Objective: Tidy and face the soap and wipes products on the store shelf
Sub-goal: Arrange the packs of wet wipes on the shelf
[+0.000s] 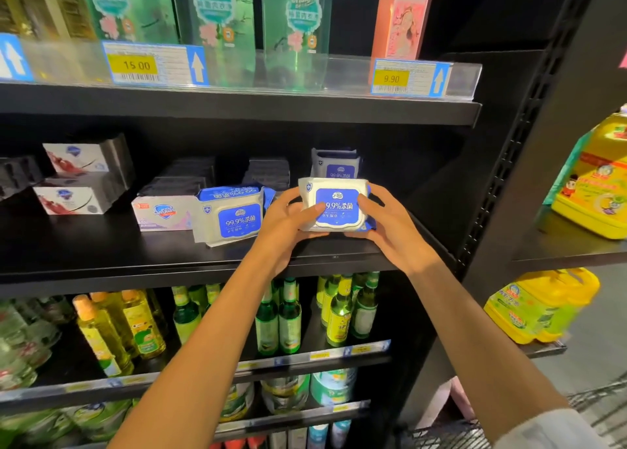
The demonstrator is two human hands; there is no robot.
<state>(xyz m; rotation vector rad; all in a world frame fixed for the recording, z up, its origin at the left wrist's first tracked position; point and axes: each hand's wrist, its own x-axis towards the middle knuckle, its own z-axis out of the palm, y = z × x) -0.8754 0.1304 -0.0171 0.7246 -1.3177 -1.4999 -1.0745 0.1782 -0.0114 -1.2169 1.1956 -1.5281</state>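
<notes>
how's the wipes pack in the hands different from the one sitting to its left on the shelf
The held wipes pack is gripped at its sides by the left hand and right hand; the shelf wipes pack is untouched. The held wipes pack sits near the shelf's right end, alone in front; the shelf wipes pack has a second pack lying upside down on top. Both are white with a blue 99.9% label facing out.

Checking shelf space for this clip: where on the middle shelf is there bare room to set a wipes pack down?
Bare shelf runs along the front edge, left of the standing wipes pack and before the Safeguard soap box. Another free patch lies right of the held wipes pack, toward the upright. Crowded: the middle, where both hands grip that pack, with stacks behind.
</notes>
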